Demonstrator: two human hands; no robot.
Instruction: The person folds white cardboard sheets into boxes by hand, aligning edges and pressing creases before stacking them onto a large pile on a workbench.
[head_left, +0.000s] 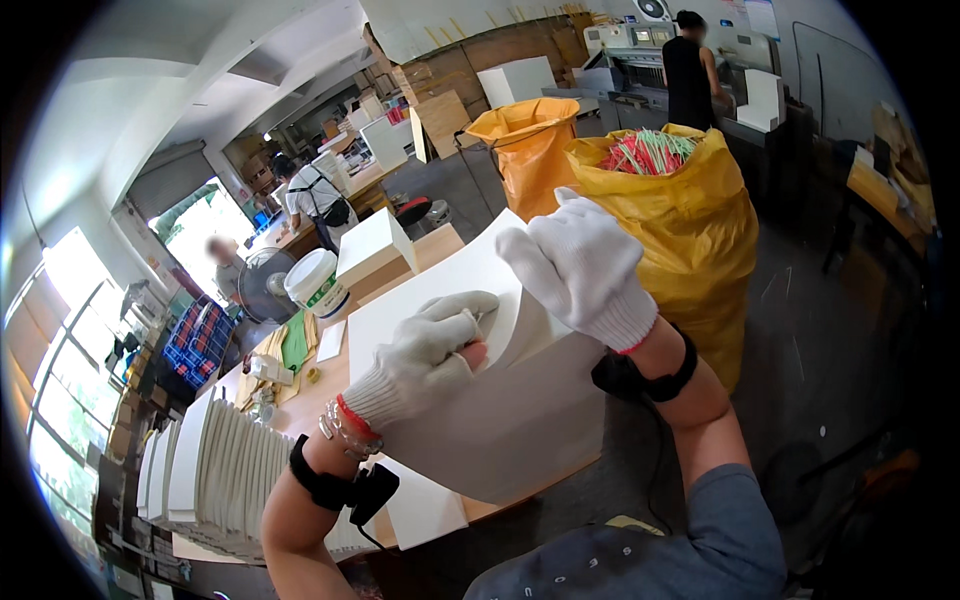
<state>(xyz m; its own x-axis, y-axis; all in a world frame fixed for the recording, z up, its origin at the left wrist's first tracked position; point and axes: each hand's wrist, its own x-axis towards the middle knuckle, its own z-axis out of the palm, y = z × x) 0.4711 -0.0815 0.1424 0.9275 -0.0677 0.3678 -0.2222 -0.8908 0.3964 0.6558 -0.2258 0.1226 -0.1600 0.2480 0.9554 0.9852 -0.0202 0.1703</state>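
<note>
A large white sheet (400, 290) bends over the workbench in front of me, one part curling up between my hands and the near side hanging down. My left hand (425, 345), in a white knit glove with one bare fingertip showing, rests against the sheet with its fingers curled in. What is between those fingers is hidden. Higher and to the right, my right hand (580, 265), also gloved in white, is closed at the curled edge of the sheet. Both wrists wear black straps with small devices.
A stack of white boards (215, 470) stands at the left. Beyond the sheet are a white box (375, 245) and a white bucket (317, 280). A yellow bag (700, 230) of red and green strips and an orange bag (535, 150) stand at the right. Other people work farther back.
</note>
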